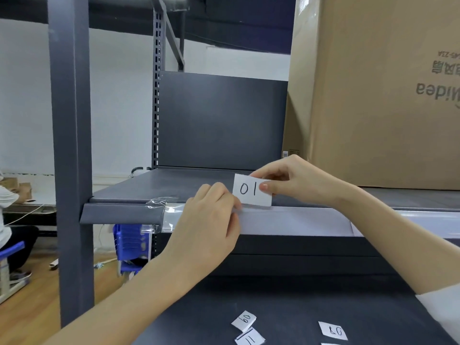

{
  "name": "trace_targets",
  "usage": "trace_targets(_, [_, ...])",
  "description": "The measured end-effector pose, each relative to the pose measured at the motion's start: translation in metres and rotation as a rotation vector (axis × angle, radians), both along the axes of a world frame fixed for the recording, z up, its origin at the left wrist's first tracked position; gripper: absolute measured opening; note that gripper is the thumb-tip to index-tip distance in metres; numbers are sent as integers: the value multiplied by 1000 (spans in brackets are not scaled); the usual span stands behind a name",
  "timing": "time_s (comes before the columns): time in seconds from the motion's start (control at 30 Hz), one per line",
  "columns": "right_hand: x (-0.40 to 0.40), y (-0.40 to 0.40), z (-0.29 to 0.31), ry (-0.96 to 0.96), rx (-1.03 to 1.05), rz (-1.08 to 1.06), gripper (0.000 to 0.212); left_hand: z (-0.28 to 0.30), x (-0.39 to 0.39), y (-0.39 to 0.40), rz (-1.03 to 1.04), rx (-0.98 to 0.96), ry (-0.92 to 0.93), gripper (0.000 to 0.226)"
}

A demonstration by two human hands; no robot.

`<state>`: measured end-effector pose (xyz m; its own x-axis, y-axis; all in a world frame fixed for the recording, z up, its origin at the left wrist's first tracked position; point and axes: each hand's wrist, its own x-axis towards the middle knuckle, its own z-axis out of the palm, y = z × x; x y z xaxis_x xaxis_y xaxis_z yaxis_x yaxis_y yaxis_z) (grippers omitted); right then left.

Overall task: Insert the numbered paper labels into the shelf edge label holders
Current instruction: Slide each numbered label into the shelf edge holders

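Observation:
My right hand (pixel 296 181) pinches a white paper label marked "01" (pixel 250 191) by its right edge, upright, with its bottom edge at the top lip of the clear label holder (pixel 296 220) on the shelf's front edge. My left hand (pixel 211 215) presses on the holder's front just left of the label, fingertips at the top lip. On the lower shelf lie loose labels: one marked "09" (pixel 244 320), one marked "11" (pixel 250 338) and one marked "08" (pixel 333 331).
A large cardboard box (pixel 378 95) stands on the upper shelf to the right. A grey upright post (pixel 71 145) rises at the left. Blue stacked stools (pixel 129 242) sit behind the shelf. Another person sits at the far left edge (pixel 7 220).

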<state>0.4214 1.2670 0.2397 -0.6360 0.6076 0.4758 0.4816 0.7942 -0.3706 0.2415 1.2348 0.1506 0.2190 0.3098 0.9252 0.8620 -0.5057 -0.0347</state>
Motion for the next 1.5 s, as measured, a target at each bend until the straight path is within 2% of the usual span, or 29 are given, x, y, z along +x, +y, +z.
trace_targets(0.1, [-1, 3, -12, -107, 67, -46, 24, -2, 1, -1, 0, 20, -4, 38])
trace_targets(0.23, [3, 3, -20, -140, 86, -54, 25, -5, 2, -1, 2, 42, -7, 37])
trace_targets(0.4, [1, 4, -9, -379, 79, -25, 31, -8, 1, 0, 9, 65, -38, 36])
trace_targets(0.47, [4, 7, -1, -359, 43, -28, 29, -8, 1, 0, 17, 73, -47, 35])
trace_targets(0.57, [14, 23, 10, -152, 59, -137, 28, -8, 0, 1, 19, 84, -42, 34])
trace_targets(0.6, [16, 30, 11, -146, 74, -186, 29, -9, 0, 2, 17, 85, -39, 34])
trace_targets(0.7, [14, 48, 7, -317, 68, -291, 39, -11, -1, 4, -6, 89, -43, 32])
trace_targets(0.8, [4, 56, -1, -367, -67, -253, 51, -14, -2, 7, 3, 100, -41, 34])
trace_targets(0.93, [1, 57, -3, -271, -88, -188, 43, -16, -2, 9, 15, 112, -34, 34])
trace_targets(1.03, [0, 53, -3, -200, 8, -172, 36, -15, -2, 9, 7, 102, -39, 34])
trace_targets(1.17, [-3, 50, 3, -130, 211, -166, 30, -17, -3, 11, -43, 95, -42, 24])
trace_targets(1.27, [18, 48, 19, 64, 285, -243, 12, -18, -2, 12, -58, 92, -74, 37])
trace_targets(1.37, [56, 35, 31, 303, 269, -353, 15, -18, 8, 9, -74, 151, -78, 36])
trace_targets(1.43, [79, 20, 31, 457, 174, -370, 22, -18, 21, 6, -146, 203, -61, 29])
trace_targets(1.5, [96, 4, 23, 517, 49, -371, 24, -16, 40, 4, -248, 191, -66, 31])
